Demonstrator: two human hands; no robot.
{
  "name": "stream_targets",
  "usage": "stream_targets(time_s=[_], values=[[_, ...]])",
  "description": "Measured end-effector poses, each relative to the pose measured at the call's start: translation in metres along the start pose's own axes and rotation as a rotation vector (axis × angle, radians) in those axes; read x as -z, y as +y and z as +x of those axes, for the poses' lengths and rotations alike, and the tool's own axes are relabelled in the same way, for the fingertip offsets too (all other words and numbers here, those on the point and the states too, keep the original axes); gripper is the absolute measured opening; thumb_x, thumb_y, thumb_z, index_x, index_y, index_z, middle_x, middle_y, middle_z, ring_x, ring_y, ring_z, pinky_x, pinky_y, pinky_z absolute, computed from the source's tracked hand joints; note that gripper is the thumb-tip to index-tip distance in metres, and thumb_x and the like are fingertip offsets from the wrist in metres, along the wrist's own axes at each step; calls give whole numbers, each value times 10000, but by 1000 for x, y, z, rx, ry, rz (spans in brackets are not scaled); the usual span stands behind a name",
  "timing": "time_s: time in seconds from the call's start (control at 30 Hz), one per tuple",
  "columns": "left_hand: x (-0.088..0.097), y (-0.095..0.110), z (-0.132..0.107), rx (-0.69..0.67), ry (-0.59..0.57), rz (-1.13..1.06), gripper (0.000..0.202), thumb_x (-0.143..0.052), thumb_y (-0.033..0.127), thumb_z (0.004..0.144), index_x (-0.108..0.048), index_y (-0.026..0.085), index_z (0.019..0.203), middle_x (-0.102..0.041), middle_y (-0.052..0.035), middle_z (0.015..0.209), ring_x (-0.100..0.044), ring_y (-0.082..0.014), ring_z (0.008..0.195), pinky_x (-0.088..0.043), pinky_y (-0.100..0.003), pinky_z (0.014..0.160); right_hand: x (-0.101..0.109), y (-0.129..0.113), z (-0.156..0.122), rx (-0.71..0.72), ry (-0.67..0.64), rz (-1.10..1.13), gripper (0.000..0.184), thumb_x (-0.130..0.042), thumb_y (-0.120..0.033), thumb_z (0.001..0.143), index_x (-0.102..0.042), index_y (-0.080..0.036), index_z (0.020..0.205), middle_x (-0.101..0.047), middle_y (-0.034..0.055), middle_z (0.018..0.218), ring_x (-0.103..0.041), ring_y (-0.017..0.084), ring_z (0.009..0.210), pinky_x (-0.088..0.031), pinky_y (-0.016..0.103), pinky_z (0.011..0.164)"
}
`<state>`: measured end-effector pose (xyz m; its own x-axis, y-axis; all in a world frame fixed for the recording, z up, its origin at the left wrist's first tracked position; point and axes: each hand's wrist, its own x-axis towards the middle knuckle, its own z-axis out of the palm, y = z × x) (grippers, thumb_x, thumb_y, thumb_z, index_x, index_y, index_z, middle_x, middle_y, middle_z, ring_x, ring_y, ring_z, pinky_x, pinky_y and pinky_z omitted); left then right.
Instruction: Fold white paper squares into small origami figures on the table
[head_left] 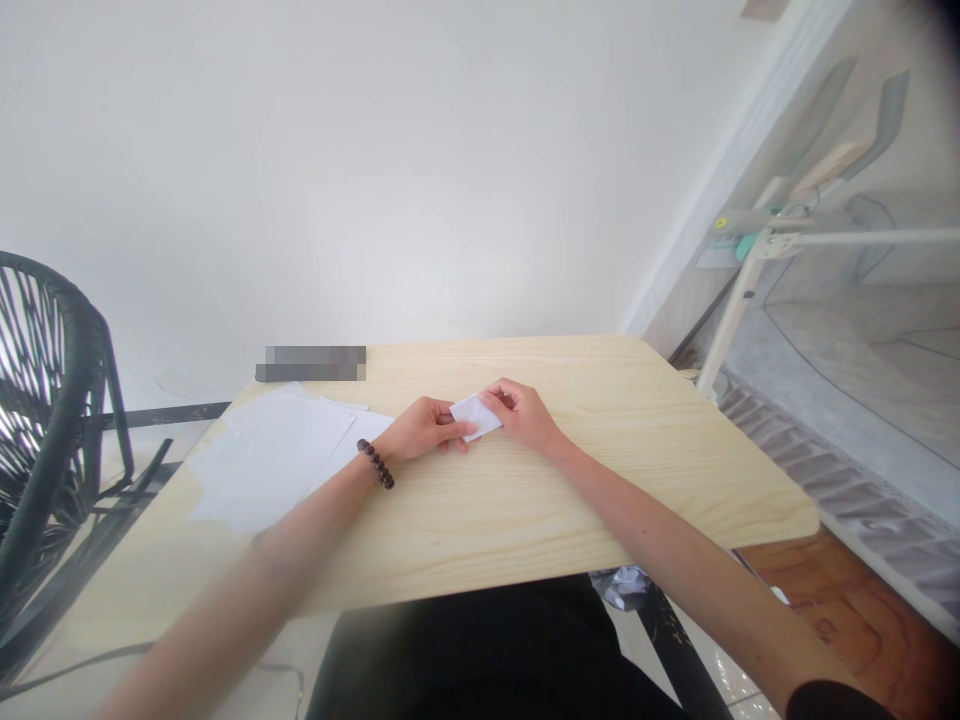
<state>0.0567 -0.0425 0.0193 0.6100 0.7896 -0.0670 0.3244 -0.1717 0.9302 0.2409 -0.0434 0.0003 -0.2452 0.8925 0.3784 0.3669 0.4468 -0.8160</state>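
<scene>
Between my two hands is a small folded piece of white paper (477,414), held just over the wooden table (600,440). My left hand (425,430), with a dark beaded bracelet at its wrist, pinches the paper's left side, thumb on top. At the upper right edge my right hand (523,412) grips it between thumb and fingers. The fingertips under the paper are partly hidden. Loose white sheets (262,455) lie on the table to the left of my left hand, some overlapping.
A dark pixelated object (311,364) sits at the table's back left corner against the white wall (420,180). To the left stands a dark woven chair (82,330). A white metal frame (739,310) rises beyond the table's right side.
</scene>
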Motion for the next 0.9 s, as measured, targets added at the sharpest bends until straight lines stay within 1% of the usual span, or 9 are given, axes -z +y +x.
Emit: stream_targets(time_s=[0.13, 0.27, 0.33, 0.4, 0.53, 0.6, 0.77, 0.9], values=[[1, -2, 1, -21, 1, -61, 445, -403, 498, 779, -596, 97, 755, -650, -89, 646, -561, -132, 543, -433, -228, 508, 0, 0, 1, 4, 2, -11, 266, -444, -385, 783, -546, -145, 734, -557, 12, 669, -483, 92, 583, -372, 205, 529], [3, -3, 1, -29, -20, -102, 463, -386, 501, 787, -599, 91, 764, -650, -102, 671, -582, -151, 590, -445, -240, 531, 0, -1, 2, -1, 6, 11, 263, -460, -388, 771, -556, -145, 739, -570, 16, 678, -497, 95, 590, -383, 205, 530], [3, -3, 1, -27, -23, -117, 464, -399, 504, 777, -606, 89, 768, -650, -104, 668, -584, -158, 599, -448, -245, 535, -1, -1, 2, -8, 11, 28, 266, -473, -394, 761, -565, -146, 741, -574, 17, 676, -499, 96, 587, -386, 206, 527], [3, -1, 1, -27, -17, -98, 427, -458, 489, 749, -612, 92, 783, -650, -98, 670, -577, -152, 591, -448, -242, 533, -1, -1, 1, -30, 13, 48, 272, -487, -406, 749, -573, -148, 741, -574, 16, 664, -494, 95, 570, -383, 206, 513], [1, 0, 0, -3, 34, -32, 353, -571, 438, 681, -616, 107, 797, -651, -72, 677, -538, -117, 530, -429, -225, 515, 0, -2, 0, -79, -1, 93, 288, -512, -435, 722, -572, -154, 749, -566, 10, 643, -487, 93, 549, -375, 203, 487], [1, 1, 0, -3, 61, -45, 346, -581, 426, 677, -614, 104, 800, -649, -73, 689, -536, -115, 533, -426, -227, 517, 0, -3, -1, -74, -21, 101, 290, -498, -436, 731, -562, -154, 752, -557, 6, 642, -482, 87, 544, -375, 201, 490], [2, -3, 2, -51, 119, -165, 361, -568, 415, 699, -603, 96, 863, -646, -86, 726, -579, -165, 672, -448, -250, 567, 3, -4, -2, -46, -143, 59, 286, -437, -420, 778, -521, -153, 719, -479, -28, 541, -417, 63, 460, -337, 189, 455], [5, -6, 3, -65, 146, -181, 361, -569, 418, 699, -618, 88, 837, -647, -80, 706, -578, -159, 653, -450, -259, 601, 5, -5, -1, -6, -164, -3, 294, -408, -402, 799, -520, -152, 694, -456, -32, 513, -400, 62, 450, -325, 188, 458]])
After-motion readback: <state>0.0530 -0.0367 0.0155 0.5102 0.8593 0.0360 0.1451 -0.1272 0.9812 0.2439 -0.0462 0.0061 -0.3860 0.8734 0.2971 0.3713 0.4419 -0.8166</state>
